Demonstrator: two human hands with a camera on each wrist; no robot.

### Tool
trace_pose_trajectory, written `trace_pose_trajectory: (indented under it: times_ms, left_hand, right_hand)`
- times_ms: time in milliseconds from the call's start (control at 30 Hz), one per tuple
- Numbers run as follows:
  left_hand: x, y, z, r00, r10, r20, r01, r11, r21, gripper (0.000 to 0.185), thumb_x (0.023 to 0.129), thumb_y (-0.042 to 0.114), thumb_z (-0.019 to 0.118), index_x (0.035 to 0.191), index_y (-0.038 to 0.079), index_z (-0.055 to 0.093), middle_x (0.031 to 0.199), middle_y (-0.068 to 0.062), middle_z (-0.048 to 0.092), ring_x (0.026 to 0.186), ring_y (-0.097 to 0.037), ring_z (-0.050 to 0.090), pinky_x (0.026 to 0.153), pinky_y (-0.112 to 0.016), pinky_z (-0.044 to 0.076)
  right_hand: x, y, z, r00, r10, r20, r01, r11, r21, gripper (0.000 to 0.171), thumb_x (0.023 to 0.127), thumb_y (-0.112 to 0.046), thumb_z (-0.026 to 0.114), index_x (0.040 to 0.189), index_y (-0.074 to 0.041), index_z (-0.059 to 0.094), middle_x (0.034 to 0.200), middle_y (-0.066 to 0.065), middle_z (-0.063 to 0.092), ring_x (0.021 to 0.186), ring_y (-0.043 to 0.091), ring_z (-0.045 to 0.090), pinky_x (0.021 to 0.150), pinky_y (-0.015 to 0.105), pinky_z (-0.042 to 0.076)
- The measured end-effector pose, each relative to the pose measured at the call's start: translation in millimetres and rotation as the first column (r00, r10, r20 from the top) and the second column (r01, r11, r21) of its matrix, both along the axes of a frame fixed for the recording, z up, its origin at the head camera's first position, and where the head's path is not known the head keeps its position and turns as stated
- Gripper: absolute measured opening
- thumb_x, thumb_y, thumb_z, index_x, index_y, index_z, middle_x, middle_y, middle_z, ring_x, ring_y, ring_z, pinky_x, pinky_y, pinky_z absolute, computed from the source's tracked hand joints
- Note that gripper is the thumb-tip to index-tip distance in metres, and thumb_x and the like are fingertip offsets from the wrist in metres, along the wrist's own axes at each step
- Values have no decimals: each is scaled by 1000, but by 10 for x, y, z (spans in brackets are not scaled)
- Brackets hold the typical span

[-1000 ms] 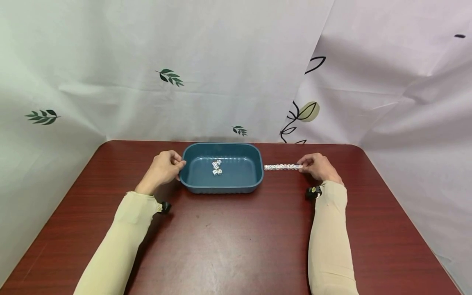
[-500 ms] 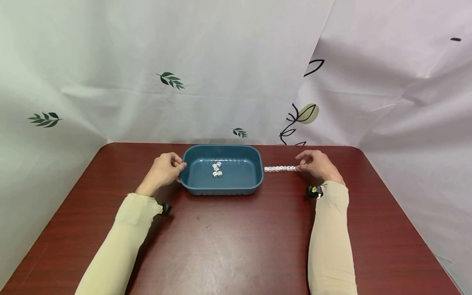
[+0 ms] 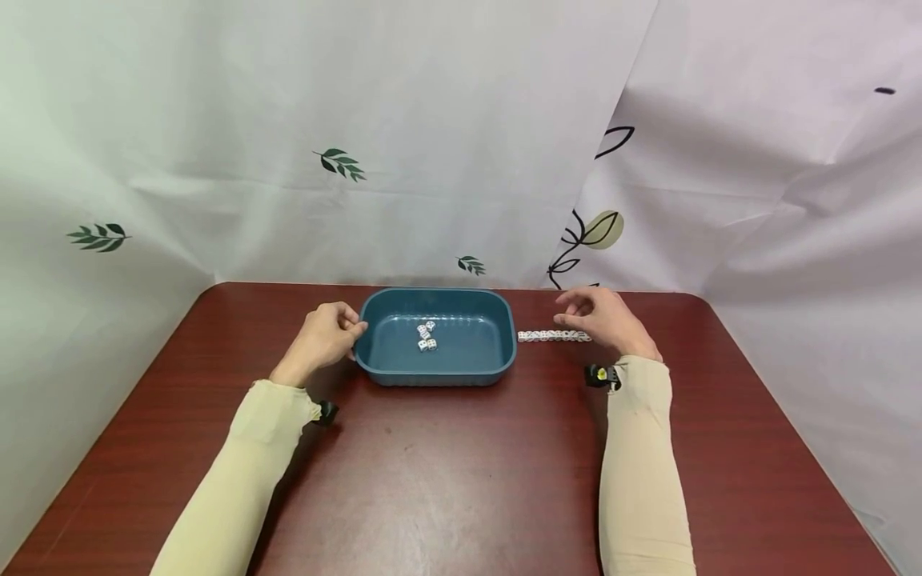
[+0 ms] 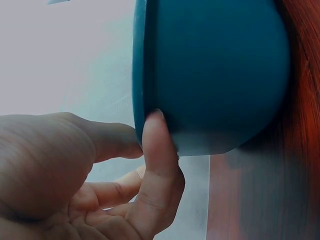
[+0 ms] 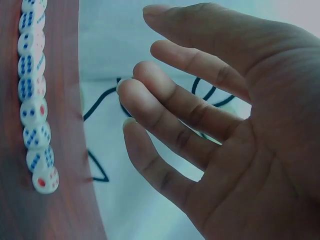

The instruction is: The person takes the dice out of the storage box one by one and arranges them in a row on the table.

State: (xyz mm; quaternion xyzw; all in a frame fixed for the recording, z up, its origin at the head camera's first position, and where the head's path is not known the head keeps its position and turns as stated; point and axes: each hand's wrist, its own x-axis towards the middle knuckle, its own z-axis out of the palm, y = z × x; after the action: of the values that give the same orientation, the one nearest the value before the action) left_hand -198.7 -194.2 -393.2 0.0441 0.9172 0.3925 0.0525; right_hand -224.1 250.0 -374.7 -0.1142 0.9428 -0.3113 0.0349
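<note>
A blue rectangular basin (image 3: 435, 378) stands near the table's back edge, with several white dice (image 3: 426, 336) lying loosely in it. My left hand (image 3: 322, 340) pinches the basin's left rim; in the left wrist view the thumb and a finger (image 4: 160, 145) meet at that rim. To the right of the basin runs a straight row of dice (image 3: 551, 336) on the table. Just above the row's right part hovers my right hand (image 3: 601, 316). In the right wrist view its fingers (image 5: 150, 105) are relaxed, hold nothing and stay apart from the dice row (image 5: 35, 112).
The dark red wooden table (image 3: 446, 480) ends at the back against a pale cloth (image 3: 432, 120) printed with leaves. Both forearms reach in from the front, each with a small black device at the wrist.
My right hand has let go of the row's right end, risen and moved left above the dice. My left hand stays on the basin's rim. The view has tilted slightly up.
</note>
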Motion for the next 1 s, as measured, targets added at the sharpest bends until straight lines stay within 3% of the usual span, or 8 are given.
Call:
trace_pose_trajectory:
  times_ms: [567,1000]
  left_hand:
    - [4,0,-2,1000,3,-13,-3,1000,-9,20,102,13,60,106,-7,60,91,-18,65,65,-31,70,61,-31,59]
    - [-14,0,-7,1000,5,-16,-5,1000,-12,20,102,13,60,106,-7,60,91,-18,65,65,-31,70,63,-31,59]
  right_hand:
    - [-7,-551,82,986,159,-56,-161,986,-51,24,94,-20,74,114,-9,72,92,5,69,84,19,64,78,33,54]
    - [-30,-984,-2,962,261,-81,-266,962,-55,25,93,-18,76,116,-8,71,89,3,67,81,16,63,74,31,54]
